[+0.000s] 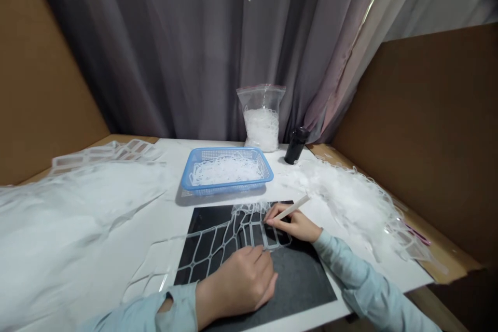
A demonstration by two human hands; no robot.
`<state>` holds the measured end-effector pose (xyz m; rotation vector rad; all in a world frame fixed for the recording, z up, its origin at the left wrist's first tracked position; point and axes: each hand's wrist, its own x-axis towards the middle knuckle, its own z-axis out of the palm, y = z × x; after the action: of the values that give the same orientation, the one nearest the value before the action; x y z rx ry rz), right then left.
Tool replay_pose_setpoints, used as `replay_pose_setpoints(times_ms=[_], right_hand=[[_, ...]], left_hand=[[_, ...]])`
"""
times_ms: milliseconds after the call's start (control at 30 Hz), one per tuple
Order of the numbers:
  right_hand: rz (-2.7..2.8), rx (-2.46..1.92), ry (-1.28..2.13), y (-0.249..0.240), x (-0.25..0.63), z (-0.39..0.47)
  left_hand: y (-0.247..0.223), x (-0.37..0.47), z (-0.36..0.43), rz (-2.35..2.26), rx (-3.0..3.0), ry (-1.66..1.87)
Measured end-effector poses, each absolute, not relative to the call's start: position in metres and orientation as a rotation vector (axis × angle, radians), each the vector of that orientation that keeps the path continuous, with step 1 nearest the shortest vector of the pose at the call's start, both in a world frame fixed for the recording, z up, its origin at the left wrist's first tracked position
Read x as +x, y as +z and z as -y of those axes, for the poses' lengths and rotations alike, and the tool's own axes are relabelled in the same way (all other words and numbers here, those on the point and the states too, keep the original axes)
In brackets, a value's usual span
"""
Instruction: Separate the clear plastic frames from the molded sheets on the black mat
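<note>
My right hand [293, 224] is closed around a slim white stick-like tool [293, 206]. Its lower tip is hidden by my fingers, over the upper right of a translucent white lattice sheet [213, 255]. My left hand [243, 280] is curled with knuckles up on the sheet's near edge; its fingertips are mostly hidden. The lattice, with rows of rounded openings, lies partly bunched on a black mat [299, 275], and its left part runs off onto the white table [120, 249].
Beyond the mat stands a blue basket [227, 187] of white loops. Behind are a zip bag [262, 127] of similar pieces and a black lidded cup [296, 145]. A heap of lattice sheets [78, 212] lies left, a pile of white loops [350, 197] right. Cardboard walls [424, 140] flank the table.
</note>
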<state>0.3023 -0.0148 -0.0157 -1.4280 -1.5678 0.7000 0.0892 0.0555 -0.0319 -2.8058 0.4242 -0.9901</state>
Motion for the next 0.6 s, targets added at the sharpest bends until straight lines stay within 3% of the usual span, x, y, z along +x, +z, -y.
replay_pose_setpoints(times_ms=[600], right_hand=[[1.818,-1.299,0.680,-0.015,0.282,0.023]], left_hand=[[-0.034,0.077,-0.033,-0.122,-2.798,-0.859]])
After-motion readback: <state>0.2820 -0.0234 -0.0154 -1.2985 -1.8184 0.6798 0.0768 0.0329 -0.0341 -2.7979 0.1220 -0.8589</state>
